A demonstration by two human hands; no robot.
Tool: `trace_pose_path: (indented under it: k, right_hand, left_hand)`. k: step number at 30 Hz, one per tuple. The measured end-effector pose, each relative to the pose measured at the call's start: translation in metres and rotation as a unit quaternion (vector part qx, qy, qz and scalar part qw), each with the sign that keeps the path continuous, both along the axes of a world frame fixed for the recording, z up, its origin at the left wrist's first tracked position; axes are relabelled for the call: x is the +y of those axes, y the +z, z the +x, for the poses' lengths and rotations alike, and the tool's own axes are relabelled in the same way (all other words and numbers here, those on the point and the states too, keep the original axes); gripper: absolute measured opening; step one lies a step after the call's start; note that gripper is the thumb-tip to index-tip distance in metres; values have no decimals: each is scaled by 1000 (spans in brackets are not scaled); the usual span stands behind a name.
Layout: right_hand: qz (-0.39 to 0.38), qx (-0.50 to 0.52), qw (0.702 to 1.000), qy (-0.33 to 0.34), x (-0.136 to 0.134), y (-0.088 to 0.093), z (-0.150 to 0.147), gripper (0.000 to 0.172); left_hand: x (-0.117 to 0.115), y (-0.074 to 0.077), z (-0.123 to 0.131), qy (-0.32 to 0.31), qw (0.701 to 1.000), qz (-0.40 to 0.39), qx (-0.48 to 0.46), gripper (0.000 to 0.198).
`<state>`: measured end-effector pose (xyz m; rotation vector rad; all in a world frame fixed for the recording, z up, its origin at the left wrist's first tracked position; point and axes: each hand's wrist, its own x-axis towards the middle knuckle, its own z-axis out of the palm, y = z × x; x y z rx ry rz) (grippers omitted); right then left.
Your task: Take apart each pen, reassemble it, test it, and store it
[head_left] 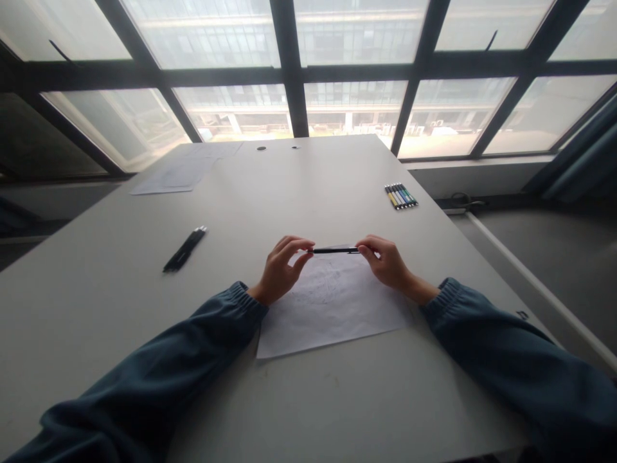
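A slim black pen [335,250] is stretched level between my two hands, above a sheet of paper. My left hand [284,267] pinches its left end between thumb and fingers. At the other end, where the clip shows, my right hand [385,260] grips it in the same way. Beneath lies the white paper [332,315] with faint pen marks on its upper part; its top edge is partly hidden by the hands and pen.
Black pens [185,249] lie together on the white table [270,199] to the left. At the right stands a row of several pens with coloured barrels [401,196]. More paper sheets [168,173] rest at the far left. Large windows [357,109] rise behind the table.
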<state>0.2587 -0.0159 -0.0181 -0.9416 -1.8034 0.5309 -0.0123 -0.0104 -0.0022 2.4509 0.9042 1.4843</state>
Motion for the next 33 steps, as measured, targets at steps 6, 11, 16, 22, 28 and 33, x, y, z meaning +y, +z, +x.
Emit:
trace_pose_path:
  k: [6,11,16,22,28,33]
  right_hand:
    - [-5,2,1000,4,-1,0,0,20]
    - [-13,5,1000,18,-1,-1,0,15]
    - [-4,-12,998,54,0,-1,1,13]
    - [17,-47,996,69,-1,0,2,12]
    - [24,-46,996,69,-2,0,1,11]
    - [18,-44,997,63,-2,0,1,13]
  left_hand:
    - [0,-1,0,-6,1000,-20,5,18]
    - [-2,0,0,-17,999,-39,9,18]
    - [-3,0,-1,-6,999,-42,8,16]
    - [-5,-3,-2,30,995,-98,6,20]
    - [-6,-3,-3,35,993,-110,15,21]
    - [-3,-6,-5,8,989,-146,-11,35]
